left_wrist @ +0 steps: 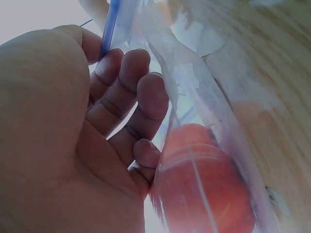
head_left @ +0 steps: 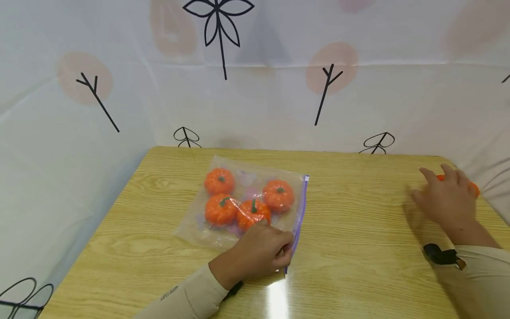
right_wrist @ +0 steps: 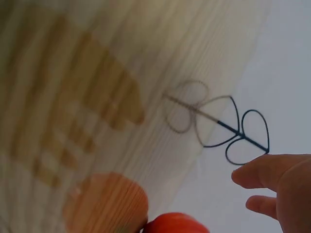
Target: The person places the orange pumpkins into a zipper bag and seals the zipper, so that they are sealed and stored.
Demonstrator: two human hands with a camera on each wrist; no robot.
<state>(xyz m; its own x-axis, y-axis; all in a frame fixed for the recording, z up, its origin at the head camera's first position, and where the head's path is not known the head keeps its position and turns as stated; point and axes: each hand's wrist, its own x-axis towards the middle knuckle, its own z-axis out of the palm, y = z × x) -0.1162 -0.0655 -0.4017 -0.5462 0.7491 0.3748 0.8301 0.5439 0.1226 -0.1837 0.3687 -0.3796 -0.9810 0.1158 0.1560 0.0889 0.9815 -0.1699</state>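
Observation:
A clear zip bag (head_left: pixel 247 173) with a purple closure strip lies on the table, with several small orange pumpkins (head_left: pixel 278 196) inside. My left hand (head_left: pixel 259 250) pinches the bag's edge at the purple strip (left_wrist: pixel 111 29) between thumb and index finger; the other fingers curl beside the clear plastic. One bagged pumpkin (left_wrist: pixel 206 189) shows close to those fingers in the left wrist view. Far to the right, my right hand (head_left: pixel 448 199) is spread over another orange pumpkin (head_left: pixel 474 189), which it partly hides. In the right wrist view that pumpkin (right_wrist: pixel 177 224) appears apart from the visible fingers (right_wrist: pixel 257 172).
The wooden table (head_left: pixel 350 248) reflects light near its front. Behind it and along its sides hangs a white cloth (head_left: pixel 263 106) printed with black plant outlines and pale pink spots. A black strap (head_left: pixel 440 254) sits at the right wrist.

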